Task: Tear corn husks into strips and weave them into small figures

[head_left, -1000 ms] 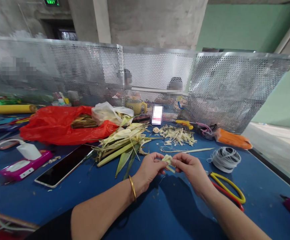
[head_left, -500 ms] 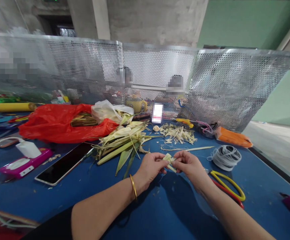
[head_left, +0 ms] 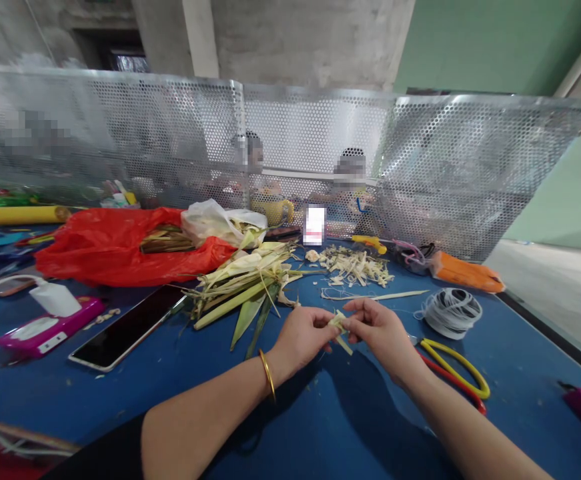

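Observation:
Between my fingertips is a small pale piece of dried husk, folded or knotted, with one strip end hanging below. My left hand pinches it from the left, and my right hand pinches it from the right. Both hands are just above the blue tabletop. Ahead of them lie a heap of small husk pieces and a long thin pale strip. Left of these is a bundle of husk leaves. How the piece is folded is partly hidden by my fingers.
Scissors with red and yellow handles and a spool of grey cord lie to the right. At left are a phone, a purple power strip and a red plastic bag. A perforated metal screen stands behind, with people beyond.
My fingers have shifted slightly on the husk piece. The right fingertips have moved a little left, covering more of it, and the hanging end now shows lower.

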### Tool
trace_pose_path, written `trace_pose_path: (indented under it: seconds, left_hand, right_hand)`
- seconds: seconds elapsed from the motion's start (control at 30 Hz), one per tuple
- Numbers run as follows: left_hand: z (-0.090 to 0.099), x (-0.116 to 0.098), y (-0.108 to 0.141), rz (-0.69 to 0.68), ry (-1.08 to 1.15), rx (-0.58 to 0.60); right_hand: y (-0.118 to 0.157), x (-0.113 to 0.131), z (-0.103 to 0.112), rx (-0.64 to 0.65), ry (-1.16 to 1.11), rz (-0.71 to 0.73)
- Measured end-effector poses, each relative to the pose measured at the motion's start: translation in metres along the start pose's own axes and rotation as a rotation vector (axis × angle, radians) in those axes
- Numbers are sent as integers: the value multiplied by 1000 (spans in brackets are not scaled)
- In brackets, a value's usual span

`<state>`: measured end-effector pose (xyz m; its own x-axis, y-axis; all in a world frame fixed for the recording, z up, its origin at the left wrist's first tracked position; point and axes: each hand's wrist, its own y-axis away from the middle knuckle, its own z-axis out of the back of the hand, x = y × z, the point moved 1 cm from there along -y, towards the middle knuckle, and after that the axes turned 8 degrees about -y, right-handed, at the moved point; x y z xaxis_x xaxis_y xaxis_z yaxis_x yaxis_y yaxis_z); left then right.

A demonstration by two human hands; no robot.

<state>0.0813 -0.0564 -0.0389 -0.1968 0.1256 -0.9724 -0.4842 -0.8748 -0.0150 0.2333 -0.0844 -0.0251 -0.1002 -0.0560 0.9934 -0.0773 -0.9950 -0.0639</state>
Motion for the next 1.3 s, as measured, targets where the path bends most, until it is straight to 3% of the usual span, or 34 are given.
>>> trace_pose_path:
  seconds: [0.2,0.37,0.5,0.77,1.03,1.17,1.3]
  left_hand:
    - [4,-4,5,-125,-352,51]
    - [4,-7,7,-120,-460,79]
    - [1,-3,6,-80,-375,141]
    - [1,-11,7,79,57,367]
    - [-5,-15,11,179,91,297]
    - [-13,-9,11,175,16,243]
    - [-17,-10,13,160,-99,224]
  right_hand:
    - [1,3,0,58,36,-49]
    - [2,2,-3,23,-52,-103]
    - [2,2,-3,47,-79,-190]
    - [1,1,-2,-92,77,74]
    - [2,-1,-6,-8,50,14]
    - [4,-3,-10,35,22,-26]
    - [5,-6,-12,13,67,23]
